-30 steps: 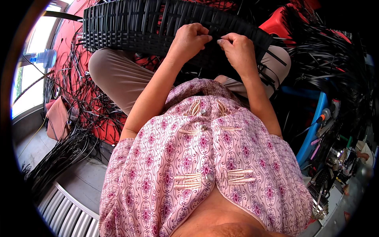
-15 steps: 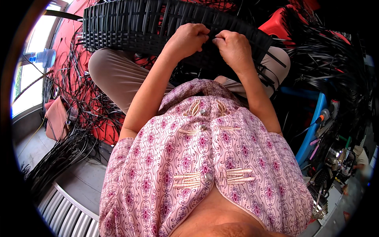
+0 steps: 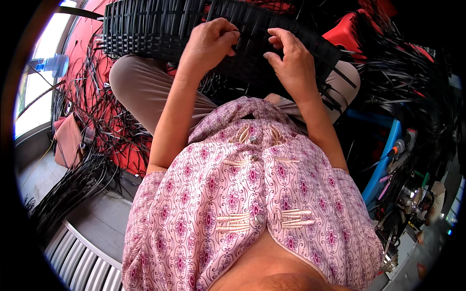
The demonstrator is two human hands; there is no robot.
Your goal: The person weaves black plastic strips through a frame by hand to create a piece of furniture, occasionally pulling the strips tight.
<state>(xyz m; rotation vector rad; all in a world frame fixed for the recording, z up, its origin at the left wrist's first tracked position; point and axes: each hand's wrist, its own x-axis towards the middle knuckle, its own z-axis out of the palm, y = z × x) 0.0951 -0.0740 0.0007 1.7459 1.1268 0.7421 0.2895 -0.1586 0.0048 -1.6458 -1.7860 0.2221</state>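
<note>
Currently, the black weave (image 3: 145, 34) spans about 10 to 2 o'clock. Over it, near 12, the left hand (image 3: 206, 46) is curled; whether it pinches anything, I cannot tell. The right hand (image 3: 295, 67), at 1, is released, thumb and fingers parted. Loose strips (image 3: 393, 85) lie toward 2 o'clock, a blue tub (image 3: 382, 165) at 3.

The shirt (image 3: 204, 194) was pale pink, printed with magenta ovals and dark purple scrolls. Its short sleeves (image 3: 153, 183) ended near the elbows. Round, shiny buttons (image 3: 258, 219) lined the front, flanked by cream cord trim (image 3: 233, 223). The trousers (image 3: 138, 92) were plain taupe. Both hands (image 3: 206, 46) were bare.
</note>
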